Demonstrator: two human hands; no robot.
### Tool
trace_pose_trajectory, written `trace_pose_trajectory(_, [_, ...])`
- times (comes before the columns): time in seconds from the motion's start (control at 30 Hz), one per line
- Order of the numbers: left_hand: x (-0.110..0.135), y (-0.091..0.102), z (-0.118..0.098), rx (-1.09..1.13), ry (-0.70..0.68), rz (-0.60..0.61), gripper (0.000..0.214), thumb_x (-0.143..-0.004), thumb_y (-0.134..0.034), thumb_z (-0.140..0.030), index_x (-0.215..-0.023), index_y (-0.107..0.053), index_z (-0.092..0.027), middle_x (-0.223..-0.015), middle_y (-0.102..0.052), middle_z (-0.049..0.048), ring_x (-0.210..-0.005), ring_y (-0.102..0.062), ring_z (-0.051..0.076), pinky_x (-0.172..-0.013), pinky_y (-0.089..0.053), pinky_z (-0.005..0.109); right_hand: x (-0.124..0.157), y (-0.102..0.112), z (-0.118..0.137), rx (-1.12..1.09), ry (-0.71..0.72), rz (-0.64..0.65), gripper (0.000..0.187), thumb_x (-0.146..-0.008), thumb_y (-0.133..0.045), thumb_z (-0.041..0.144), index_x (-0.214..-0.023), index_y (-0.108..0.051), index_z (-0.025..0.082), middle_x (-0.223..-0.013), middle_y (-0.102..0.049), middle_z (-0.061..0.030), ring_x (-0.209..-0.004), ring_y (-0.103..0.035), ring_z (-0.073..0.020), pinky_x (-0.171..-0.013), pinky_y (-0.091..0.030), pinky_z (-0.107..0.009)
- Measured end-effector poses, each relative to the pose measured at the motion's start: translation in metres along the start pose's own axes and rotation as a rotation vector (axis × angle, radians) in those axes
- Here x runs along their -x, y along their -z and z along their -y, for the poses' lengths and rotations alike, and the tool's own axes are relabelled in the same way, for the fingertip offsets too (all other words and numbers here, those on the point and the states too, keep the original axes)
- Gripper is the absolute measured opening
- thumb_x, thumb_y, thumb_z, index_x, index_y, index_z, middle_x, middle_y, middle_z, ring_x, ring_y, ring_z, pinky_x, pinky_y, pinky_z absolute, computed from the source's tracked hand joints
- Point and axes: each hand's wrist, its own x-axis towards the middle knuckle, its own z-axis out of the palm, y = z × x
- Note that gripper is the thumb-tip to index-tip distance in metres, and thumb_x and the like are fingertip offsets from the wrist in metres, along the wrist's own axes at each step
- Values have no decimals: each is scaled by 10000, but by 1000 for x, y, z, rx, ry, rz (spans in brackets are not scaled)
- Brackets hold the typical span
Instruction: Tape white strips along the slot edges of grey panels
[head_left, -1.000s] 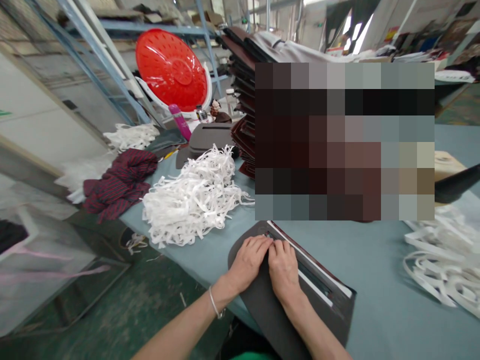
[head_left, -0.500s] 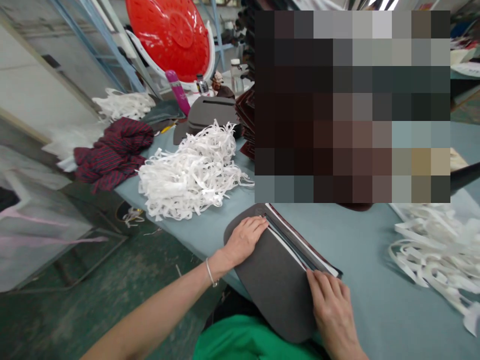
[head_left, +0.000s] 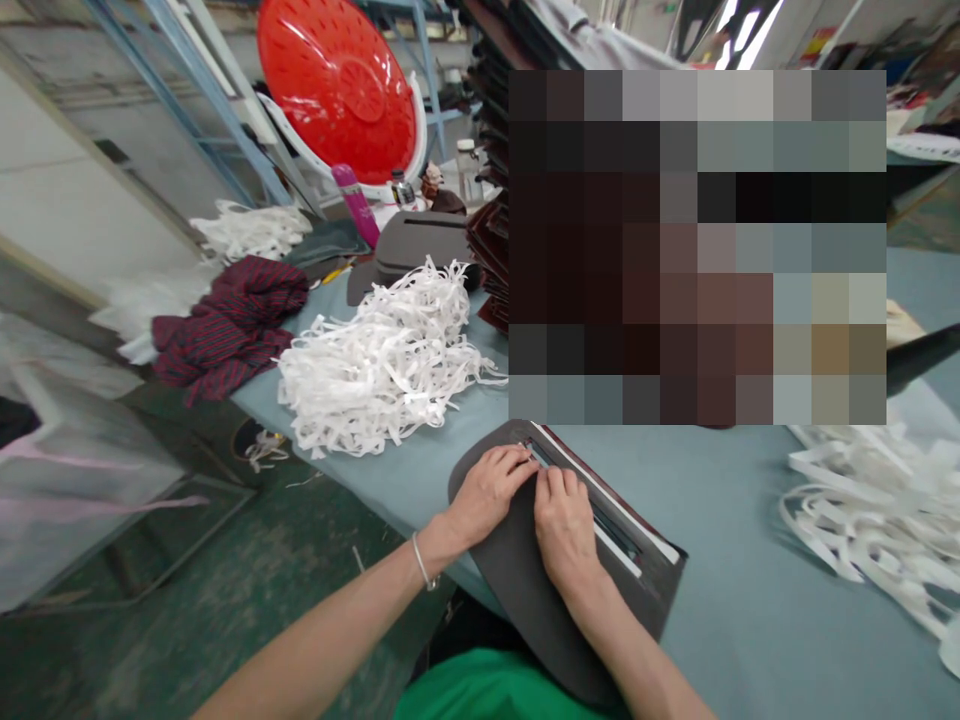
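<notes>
Panel (head_left: 525, 590), dark grey, flat at near table (head_left: 750, 600) edge, partly overhanging. Left hand (head_left: 487, 490) half-curled, pressed on far end, gripping nothing. Right hand (head_left: 562, 530) just beside, fingertips bent onto white strip (head_left: 619, 550) by slot; pinching or only pressing, cannot tell. Strip pile (head_left: 382, 365) beyond, apart.

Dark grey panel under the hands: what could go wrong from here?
1. The dark grey curved panel overhangs the near edge of the blue-grey table, so it might slide toward the lap if pressure eases.
2. The left hand and right hand press close together at the slot's end, where the thin white strip could wrinkle or sit crooked.
3. The heap of loose white strips lies nearby and may snag.
</notes>
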Motion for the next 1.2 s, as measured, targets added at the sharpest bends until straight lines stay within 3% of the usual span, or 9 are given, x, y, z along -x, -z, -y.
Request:
trace_pose_trajectory(0.17, [0,0,-2,-4,5,8,324,-913,-411,-146,-1208,-533,-203,-1235,-554,69,-1197,-466,198,-1007,-416,394,35,10,-19,80,19,52,278,-822,-417,48,-1015,-612,94,-898,-557,-123,-825,-470,-248,-709,-431,-375])
trace_pose_trajectory(0.43, [1,-2,-3,-31,-23,-3,343,-919,-374,-123,-1214,-528,-206,-1216,-560,72,-1195,-473,202,-990,-425,401,108,35,-62,56,75,26,303,-841,-410,61,-1078,-598,58,-1003,-571,-168,-955,-485,-280,-792,-457,-419])
trace_pose_trajectory(0.67, [-1,-5,1,-22,-39,6,347,-907,-385,-112,-1205,-534,-208,-1208,-560,78,-1189,-473,207,-994,-423,404,131,38,-75,-156,23,-14,253,-901,-392,127,-1055,-584,70,-1088,-559,-164,-1051,-461,-262,-857,-438,-418])
trace_pose_trajectory(0.73, [-2,-5,-7,-18,-20,-7,339,-904,-384,-111,-1190,-541,-202,-1200,-566,88,-1184,-477,215,-993,-420,418,132,36,-75,-201,-11,-43,242,-906,-383,119,-1041,-579,80,-1163,-541,-168,-1128,-430,-276,-898,-413,-437])
trace_pose_trajectory(0.83, [-1,-7,-42,-11,-29,9,311,-910,-393,-149,-1183,-539,-176,-1192,-576,96,-1207,-462,230,-1036,-370,437,132,32,-75,-252,1,-71,265,-916,-341,109,-1033,-579,108,-1167,-565,-138,-1153,-428,-274,-936,-374,-461])
trace_pose_trajectory(0.97, [4,-10,-84,44,-193,127,437,-890,-481,-377,-1273,-468,-167,-1311,-520,77,-1272,-408,235,-1098,-292,413,133,26,-77,-275,30,-99,297,-926,-313,136,-1043,-586,123,-1091,-604,-116,-1066,-487,-247,-920,-374,-439])
trace_pose_trajectory(1.03, [5,-8,-81,23,-172,136,471,-894,-466,-407,-1307,-435,-181,-1340,-504,67,-1290,-394,217,-1118,-257,415,135,20,-82,-253,41,-114,303,-922,-317,136,-1059,-587,132,-1098,-605,-113,-1054,-497,-241,-916,-374,-427])
trace_pose_trajectory(1.2, [1,10,-32,-111,34,69,463,-904,-451,-354,-1334,-406,-190,-1383,-466,85,-1325,-360,222,-1120,-234,469,139,10,-90,-202,99,-113,301,-903,-351,138,-1101,-577,145,-1123,-601,-113,-1053,-507,-236,-909,-380,-401])
